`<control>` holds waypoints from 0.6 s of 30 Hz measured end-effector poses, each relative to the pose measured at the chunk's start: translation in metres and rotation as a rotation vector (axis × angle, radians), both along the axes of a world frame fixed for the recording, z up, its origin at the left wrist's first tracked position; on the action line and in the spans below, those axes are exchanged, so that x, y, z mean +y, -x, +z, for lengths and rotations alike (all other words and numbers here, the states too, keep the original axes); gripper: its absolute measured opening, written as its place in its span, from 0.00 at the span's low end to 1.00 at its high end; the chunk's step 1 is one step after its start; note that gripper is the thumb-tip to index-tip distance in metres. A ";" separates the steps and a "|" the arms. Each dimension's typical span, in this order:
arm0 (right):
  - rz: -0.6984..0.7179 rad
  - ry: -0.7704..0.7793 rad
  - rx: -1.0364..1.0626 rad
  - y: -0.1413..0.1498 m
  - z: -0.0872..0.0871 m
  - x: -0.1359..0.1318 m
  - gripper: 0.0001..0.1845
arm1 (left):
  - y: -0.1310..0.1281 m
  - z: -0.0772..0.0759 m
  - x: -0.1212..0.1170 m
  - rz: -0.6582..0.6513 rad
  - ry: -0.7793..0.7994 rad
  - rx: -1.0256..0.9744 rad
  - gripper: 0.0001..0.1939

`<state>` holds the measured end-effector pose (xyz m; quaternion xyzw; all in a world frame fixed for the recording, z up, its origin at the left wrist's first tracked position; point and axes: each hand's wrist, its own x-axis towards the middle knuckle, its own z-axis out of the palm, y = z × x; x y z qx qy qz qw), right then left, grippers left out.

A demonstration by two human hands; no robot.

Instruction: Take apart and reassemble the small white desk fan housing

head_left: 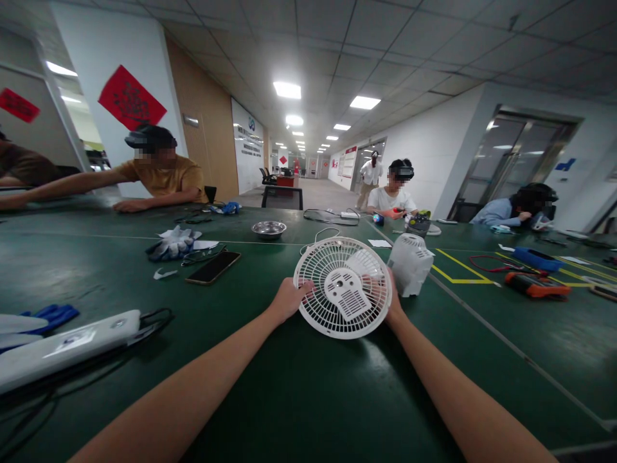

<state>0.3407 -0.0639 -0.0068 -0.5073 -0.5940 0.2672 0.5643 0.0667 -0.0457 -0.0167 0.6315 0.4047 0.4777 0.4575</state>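
Observation:
I hold a white round fan grille (343, 287) upright over the green table (308, 386), its back hub facing me. My left hand (288, 299) grips its left rim, fingers curled around the edge. My right hand (388, 292) clasps the right rim, mostly hidden behind the grille. Just to the right of the grille stands the white fan body (409, 263). A white cord (318, 236) runs behind the grille.
A black phone (213, 267), white gloves (172, 244) and a metal bowl (268, 229) lie beyond my left hand. A white power strip (67, 344) lies at the near left. An orange tool (536, 285) and blue case (537, 258) lie right. Other people sit around the table.

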 end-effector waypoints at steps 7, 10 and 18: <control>-0.386 0.036 -0.413 -0.038 -0.006 0.006 0.50 | 0.001 -0.009 0.008 -0.004 0.051 -0.021 0.14; -0.408 0.028 -0.519 -0.036 -0.008 0.008 0.43 | 0.007 -0.014 0.018 -0.027 0.023 0.004 0.16; -0.822 -0.468 -0.510 -0.070 0.004 0.013 0.32 | 0.030 -0.018 0.033 -0.008 -0.071 0.184 0.19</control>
